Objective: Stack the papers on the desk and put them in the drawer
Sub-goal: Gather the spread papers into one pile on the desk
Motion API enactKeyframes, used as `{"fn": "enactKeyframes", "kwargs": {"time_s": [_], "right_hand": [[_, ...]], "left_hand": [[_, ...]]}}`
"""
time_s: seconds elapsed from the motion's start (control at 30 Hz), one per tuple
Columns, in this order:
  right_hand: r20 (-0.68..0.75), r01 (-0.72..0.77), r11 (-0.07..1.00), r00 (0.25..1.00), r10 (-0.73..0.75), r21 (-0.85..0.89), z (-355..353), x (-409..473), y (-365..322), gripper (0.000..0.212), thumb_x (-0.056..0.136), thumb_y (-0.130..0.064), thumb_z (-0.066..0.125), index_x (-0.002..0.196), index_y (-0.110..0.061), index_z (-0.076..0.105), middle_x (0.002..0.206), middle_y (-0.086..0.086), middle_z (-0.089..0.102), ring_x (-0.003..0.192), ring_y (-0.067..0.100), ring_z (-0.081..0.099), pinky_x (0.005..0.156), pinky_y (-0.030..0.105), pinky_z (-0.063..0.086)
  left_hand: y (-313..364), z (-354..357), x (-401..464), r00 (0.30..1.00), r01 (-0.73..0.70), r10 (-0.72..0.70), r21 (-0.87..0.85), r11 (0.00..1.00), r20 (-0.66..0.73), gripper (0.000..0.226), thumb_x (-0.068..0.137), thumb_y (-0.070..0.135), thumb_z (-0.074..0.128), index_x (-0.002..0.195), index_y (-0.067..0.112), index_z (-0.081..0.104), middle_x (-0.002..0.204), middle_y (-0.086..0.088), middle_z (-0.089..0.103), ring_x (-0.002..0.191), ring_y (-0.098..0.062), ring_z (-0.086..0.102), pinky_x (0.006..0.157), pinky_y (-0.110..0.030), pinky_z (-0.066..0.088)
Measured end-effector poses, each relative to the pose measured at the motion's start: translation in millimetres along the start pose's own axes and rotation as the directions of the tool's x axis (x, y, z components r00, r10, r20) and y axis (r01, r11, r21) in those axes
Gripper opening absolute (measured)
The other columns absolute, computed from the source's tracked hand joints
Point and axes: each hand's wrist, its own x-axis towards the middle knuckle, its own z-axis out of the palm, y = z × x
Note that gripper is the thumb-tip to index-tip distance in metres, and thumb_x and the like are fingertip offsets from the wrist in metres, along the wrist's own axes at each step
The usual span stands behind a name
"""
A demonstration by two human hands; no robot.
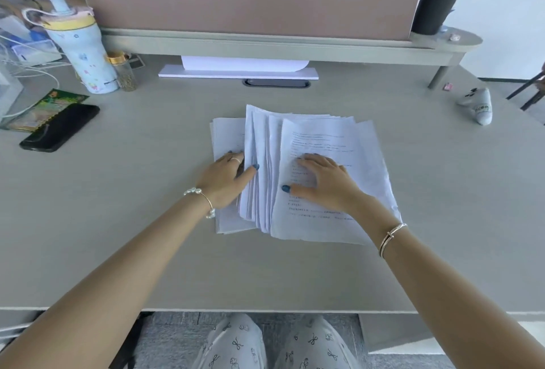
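Papers: the papers (298, 174) lie in the middle of the desk (147, 221), gathered into one heap but fanned out, with sheet edges stepping sideways and corners out of line.
Left hand: the left hand (227, 180) rests on the left side of the heap, fingers spread and reaching under or between the raised sheet edges; the thumb lies on top. Whether it pinches any sheet cannot be told.
Right hand: the right hand (321, 180) presses flat on the top printed sheet, fingers slightly apart, thumb out to the side, gripping nothing.
Done so far: the sheets appear collected into one place, overlapping each other.
Left to do: by the look of it, squaring the edges into a neat stack, lifting it, and placing it in the drawer.
Drawer: no drawer shows in this view, so its place and whether it is open cannot be told.
Nearby things: a phone (60, 127) and a bottle (84, 50) sit well apart from the heap, at the left.
Stage: early to middle, judged from the uneven heap.
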Motion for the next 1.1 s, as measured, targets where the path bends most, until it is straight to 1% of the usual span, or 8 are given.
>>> {"fn": "enactKeyframes", "kwargs": {"time_s": [0.17,0.43,0.57,0.63,0.7,0.77,0.83,1.1], "right_hand": [[-0.177,-0.033,0.982,0.982,0.066,0.185,-14,9,10,0.076,0.079,-0.058,0.059,0.144,-0.027,0.033,0.156,-0.003,0.025,0.144,0.015,0.016,0.118,0.039,0.015],[-0.159,-0.464,0.886,0.873,0.461,0.02,-21,0,46,0.082,0.077,-0.069,0.047,0.142,-0.023,0.029,0.144,0.016,0.033,0.132,0.034,0.022,0.106,0.043,0.022],[-0.174,-0.361,0.932,0.917,0.359,0.02,-7,12,22,0.08,0.075,-0.071,0.048,0.138,-0.022,0.034,0.14,0.014,0.034,0.127,0.033,0.025,0.103,0.041,0.024],[-0.176,-0.32,0.946,0.929,0.324,0.053,-3,18,10,0.079,0.074,-0.069,0.052,0.137,-0.023,0.037,0.139,0.014,0.035,0.126,0.033,0.025,0.104,0.04,0.024],[-0.183,-0.296,0.952,0.934,0.306,0.081,-1,22,1,0.079,0.073,-0.068,0.055,0.135,-0.023,0.039,0.137,0.014,0.037,0.125,0.033,0.026,0.105,0.039,0.024],[-0.186,-0.292,0.952,0.934,0.305,0.095,1,25,-3,0.08,0.072,-0.068,0.057,0.135,-0.023,0.039,0.135,0.014,0.038,0.124,0.033,0.026,0.105,0.038,0.024],[-0.183,-0.296,0.948,0.931,0.314,0.118,1,27,-5,0.081,0.07,-0.068,0.059,0.136,-0.024,0.038,0.134,0.014,0.039,0.123,0.034,0.027,0.105,0.038,0.026],[-0.141,-0.314,0.887,0.915,0.377,0.338,-12,26,-1,0.079,0.071,-0.053,0.066,0.139,-0.027,0.037,0.129,0.011,0.046,0.128,0.03,0.025,0.097,0.034,0.034]], "left_hand": [[-24,-9,8,0.993,0.063,-0.06,0.024,0.998,-0.101,0.06,0.093,0.042,0.038,0.142,0.009,0.03,0.152,-0.007,0.031,0.142,-0.021,0.021,0.117,-0.033,0.019],[-23,-4,6,0.983,0.162,-0.149,0.124,0.979,-0.107,0.077,0.088,0.058,0.032,0.14,0.001,0.026,0.153,-0.011,0.027,0.143,-0.024,0.016,0.119,-0.037,0.012],[-10,-2,14,0.972,0.199,-0.212,-0.125,0.972,-0.101,0.065,0.083,0.065,0.033,0.096,0.006,0.056,0.113,-0.019,0.062,0.114,-0.026,0.05,0.102,-0.04,0.036],[4,-5,11,0.962,0.189,-0.252,-0.405,0.894,-0.107,0.049,0.078,0.067,0.041,0.066,0.02,0.041,0.056,-0.005,0.048,0.058,-0.012,0.046,0.067,-0.029,0.041],[15,-11,12,0.969,0.158,-0.243,-0.625,0.764,-0.051,0.045,0.084,0.045,0.056,0.06,0.009,0.043,0.045,0.013,0.036,0.039,-0.002,0.036,0.048,-0.015,0.033],[18,-14,14,0.975,0.118,-0.218,-0.758,0.641,-0.033,0.019,0.084,0.022,0.063,0.091,0.005,0.061,0.067,0.015,0.06,0.06,0.007,0.056,0.049,-0.003,0.041],[19,-17,16,0.976,0.121,-0.218,-0.803,0.583,-0.011,0.035,0.08,0.012,0.067,0.114,0.011,0.056,0.094,0.007,0.065,0.082,-0.002,0.062,0.056,-0.004,0.048],[12,-5,29,0.928,0.219,-0.367,-0.706,0.673,-0.062,0.07,0.072,0.001,0.07,0.133,0.009,0.038,0.118,-0.01,0.061,0.111,-0.029,0.057,0.094,-0.038,0.048]]}}
